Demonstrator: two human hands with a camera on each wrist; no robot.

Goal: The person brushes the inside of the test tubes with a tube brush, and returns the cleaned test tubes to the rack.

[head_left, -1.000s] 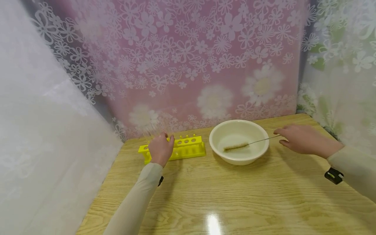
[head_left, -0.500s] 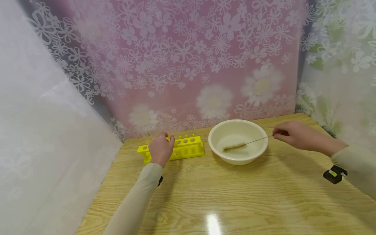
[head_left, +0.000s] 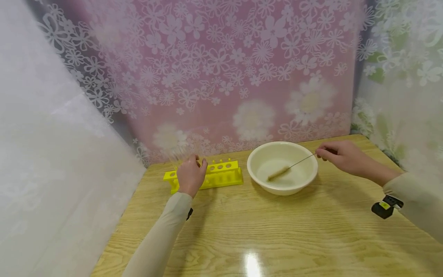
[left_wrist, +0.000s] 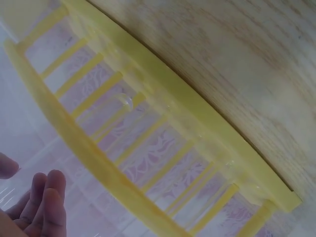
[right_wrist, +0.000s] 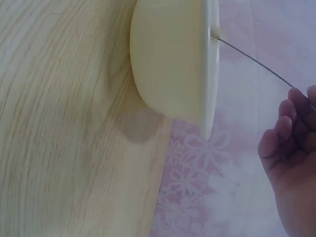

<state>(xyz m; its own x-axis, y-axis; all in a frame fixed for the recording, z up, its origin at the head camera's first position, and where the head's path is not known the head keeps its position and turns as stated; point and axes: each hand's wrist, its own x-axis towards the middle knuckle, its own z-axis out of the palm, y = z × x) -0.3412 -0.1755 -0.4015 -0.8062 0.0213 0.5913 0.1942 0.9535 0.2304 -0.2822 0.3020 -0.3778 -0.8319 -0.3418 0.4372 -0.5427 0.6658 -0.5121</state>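
Note:
My left hand (head_left: 191, 177) is held at the yellow test tube rack (head_left: 225, 179), in front of several clear test tubes (head_left: 174, 157) standing at its left end. In the left wrist view, its fingers (left_wrist: 53, 202) are loosely bent with a gap to the thumb; no grip on a tube shows. One tube's rounded bottom (left_wrist: 127, 101) sits above the rack's base. At right, my right hand (head_left: 346, 157) pinches the thin wire handle of a test tube brush (head_left: 302, 159). The brush's tan bristle head (head_left: 278, 174) lies inside the cream basin (head_left: 254, 175), its wire crossing the rim.
Rack and basin stand side by side towards the back of a wooden table (head_left: 242, 227). A pink floral curtain (head_left: 221, 84) hangs right behind them. White sheeting (head_left: 69, 161) closes the left side, and a green floral curtain (head_left: 398, 88) the right.
My right hand has closed its fingers on the brush's wire and moved slightly left. The bristle head has turned and points more towards the front. My left hand stays by the rack.

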